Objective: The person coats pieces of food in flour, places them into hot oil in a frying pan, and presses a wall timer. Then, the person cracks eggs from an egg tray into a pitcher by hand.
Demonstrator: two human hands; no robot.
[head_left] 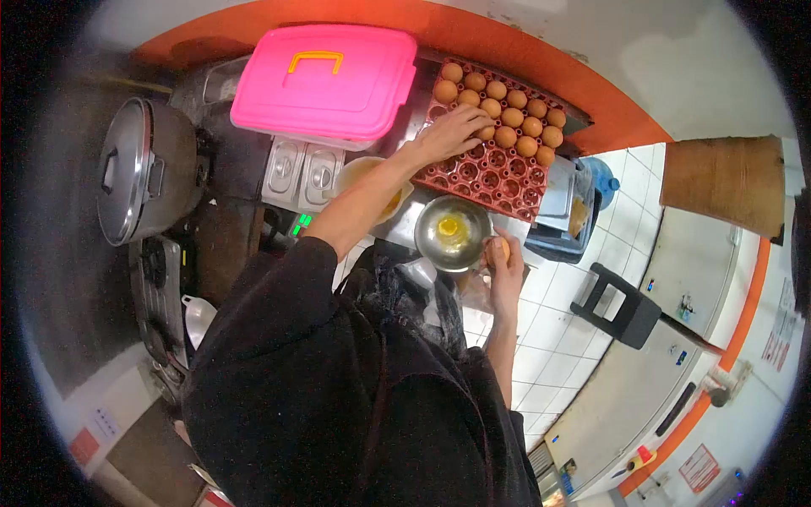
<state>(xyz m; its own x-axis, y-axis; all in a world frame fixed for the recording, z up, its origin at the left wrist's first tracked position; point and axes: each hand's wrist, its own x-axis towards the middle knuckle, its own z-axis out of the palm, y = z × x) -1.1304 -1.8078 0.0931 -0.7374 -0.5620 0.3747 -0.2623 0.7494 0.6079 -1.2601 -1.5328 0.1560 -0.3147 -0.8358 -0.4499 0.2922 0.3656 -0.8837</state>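
My left hand reaches over the red egg tray, its fingers curled around a brown egg at the edge of the filled rows. Several brown eggs fill the far part of the tray; the near cups hold none. Beside the rim of a metal bowl, my right hand grips another brown egg, partly hidden by the fingers. Yellow yolk and clear egg white lie in the bowl.
A pink lidded box stands behind two lidded steel containers. Under my left forearm is a tub with yellowish contents. At far left sits a large lidded pot. A blue water jug is right of the tray.
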